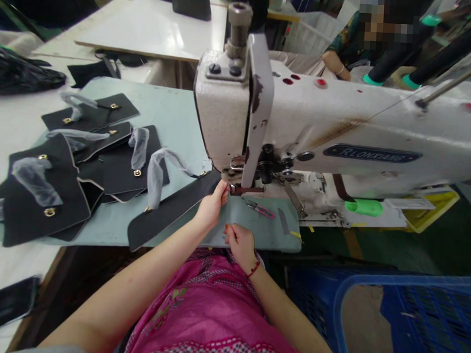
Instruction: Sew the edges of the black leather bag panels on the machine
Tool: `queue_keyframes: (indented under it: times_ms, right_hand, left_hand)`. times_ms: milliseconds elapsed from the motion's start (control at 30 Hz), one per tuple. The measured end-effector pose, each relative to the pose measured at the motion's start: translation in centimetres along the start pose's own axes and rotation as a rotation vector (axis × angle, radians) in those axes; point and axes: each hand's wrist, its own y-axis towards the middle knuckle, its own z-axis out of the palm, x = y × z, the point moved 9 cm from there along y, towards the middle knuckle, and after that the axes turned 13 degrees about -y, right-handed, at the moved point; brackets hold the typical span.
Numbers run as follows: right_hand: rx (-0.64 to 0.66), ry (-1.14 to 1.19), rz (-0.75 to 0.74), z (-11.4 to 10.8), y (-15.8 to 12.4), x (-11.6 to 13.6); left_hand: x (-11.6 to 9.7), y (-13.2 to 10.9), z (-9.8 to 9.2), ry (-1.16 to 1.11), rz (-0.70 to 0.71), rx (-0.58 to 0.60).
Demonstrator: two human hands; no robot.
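Note:
My left hand [213, 206] is pinched on the end of a black bag panel [170, 207], close beside the sewing machine's [233, 118] presser foot. The panel slants across the pale green machine bed and carries a handle wrapped in clear plastic [156, 177]. Low over the bed's front edge, my right hand [240, 245] is closed with its fingers curled; whatever is in it is hidden or too small to name. A pair of pink-handled thread snips [261, 208] lies on the bed, right of my hands.
Several black bag panels [115, 165] with wrapped handles are heaped at left. A phone-like black slab [5, 304] lies at lower left. A blue plastic basket [372, 281] stands at lower right, and a yellow tray [435, 210] sits behind it. Another person's arm [334, 64] shows behind the machine.

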Motion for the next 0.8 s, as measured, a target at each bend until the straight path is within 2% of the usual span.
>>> queue_keyframes:
  times_ms: [200,333,467,567,633,700,767,800]
  right_hand:
    - [-0.027,0.081,0.039,-0.3,0.3,-0.5]
    - [-0.110,0.172,0.082,-2.1,0.9,0.2]
    - [-0.172,0.401,0.139,-3.9,2.4,2.2]
    - [-0.126,0.568,0.175,-3.7,4.5,4.2]
    - [-0.087,0.573,0.179,-3.0,6.1,5.4]
    - [-0.064,0.496,0.199,-2.1,7.4,6.0]
    - [-0.069,0.399,0.232,-1.3,8.2,6.0]
    - [-0.077,0.363,0.245,-1.0,8.4,5.9]
  left_hand:
    - [0.8,-1.1,-0.3,-0.005,0.087,-0.184]
    - [0.7,-2.7,0.1,0.083,0.132,-0.230]
    - [-1.0,-6.5,1.1,0.016,0.127,-0.059]
    - [-5.0,-7.9,0.9,0.045,0.145,0.086]
    - [-9.3,-6.5,1.0,0.220,0.261,0.166]
    - [-12.1,-3.2,2.2,0.471,0.284,0.295]
    - [-12.7,0.5,4.3,0.641,0.223,0.473]
    - [-12.5,2.0,5.2,0.691,0.166,0.550]
